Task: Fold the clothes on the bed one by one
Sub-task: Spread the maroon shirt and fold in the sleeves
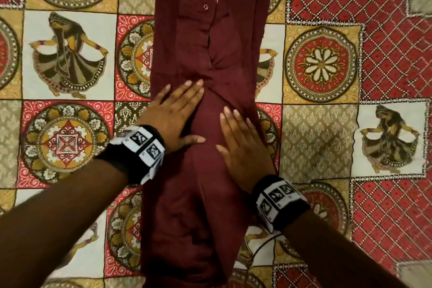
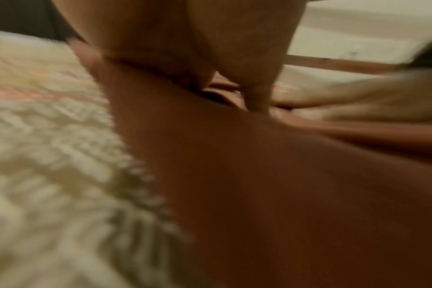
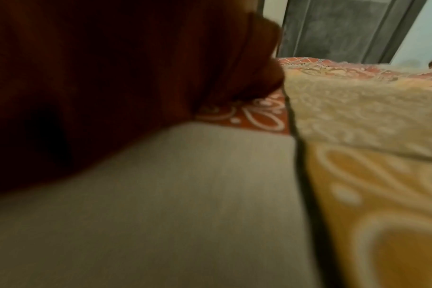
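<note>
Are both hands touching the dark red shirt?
Touching. The head view shows the left hand and right hand lying flat, fingers straight, on the dark red shirt, with no gap.

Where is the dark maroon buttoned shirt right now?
In the head view, the dark maroon buttoned shirt lies lengthwise down the middle of the patterned bedspread, under the left hand and right hand.

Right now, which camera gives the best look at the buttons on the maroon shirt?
The head view: it looks down on the whole maroon shirt and shows the buttons near its far end. The left wrist view shows only blurred maroon cloth under the left hand. The right wrist view shows a dark fold of the shirt, no buttons.
</note>
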`<state>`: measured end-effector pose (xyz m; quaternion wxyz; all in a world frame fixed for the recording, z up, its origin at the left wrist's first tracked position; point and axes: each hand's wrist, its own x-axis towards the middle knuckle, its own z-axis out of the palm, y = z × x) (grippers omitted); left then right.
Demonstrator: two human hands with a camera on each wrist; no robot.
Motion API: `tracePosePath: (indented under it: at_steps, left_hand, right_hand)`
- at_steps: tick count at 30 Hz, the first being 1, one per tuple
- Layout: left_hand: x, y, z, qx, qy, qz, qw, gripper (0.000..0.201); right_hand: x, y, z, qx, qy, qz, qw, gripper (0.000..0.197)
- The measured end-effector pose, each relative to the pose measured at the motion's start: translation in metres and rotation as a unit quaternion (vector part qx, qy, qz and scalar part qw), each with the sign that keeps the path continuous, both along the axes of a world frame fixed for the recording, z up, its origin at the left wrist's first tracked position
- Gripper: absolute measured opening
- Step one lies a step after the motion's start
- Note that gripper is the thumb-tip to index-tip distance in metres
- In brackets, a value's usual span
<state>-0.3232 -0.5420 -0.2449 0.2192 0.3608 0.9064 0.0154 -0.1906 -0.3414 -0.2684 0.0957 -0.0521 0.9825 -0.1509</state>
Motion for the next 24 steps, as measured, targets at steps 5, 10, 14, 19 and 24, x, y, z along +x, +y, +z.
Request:
tracePosePath:
  at_steps: [5,10,14,19,24]
  left_hand:
    - [-0.069,0.005,0.026,-0.073,-0.003,0.047,0.996,0.128]
    - [-0.044,0.036,0.044,0.136,0.069,-0.050,0.987,0.056]
    - [-0.002,0.043,0.003,0.105,0.007,-0.175,0.979,0.059]
    - [-0.046,0.044,-0.011,0.012,-0.004,-0.196,0.981,0.112]
    - [-0.065,0.063,-0.006,-0.051,-0.026,-0.160,0.985,0.151]
  right_hand:
    - [0.017,-0.010,0.026,0.010,-0.035,-0.092,0.995,0.104]
    - [0.049,-0.054,0.058,-0.050,-0.032,-0.076,0.995,0.086]
    - [0.077,-0.062,0.035,-0.029,-0.103,-0.146,0.984,0.084]
    - [0.097,-0.060,0.018,-0.018,-0.108,-0.137,0.984,0.110]
    - [0.115,-0.067,0.022,0.001,-0.140,-0.196,0.971,0.134]
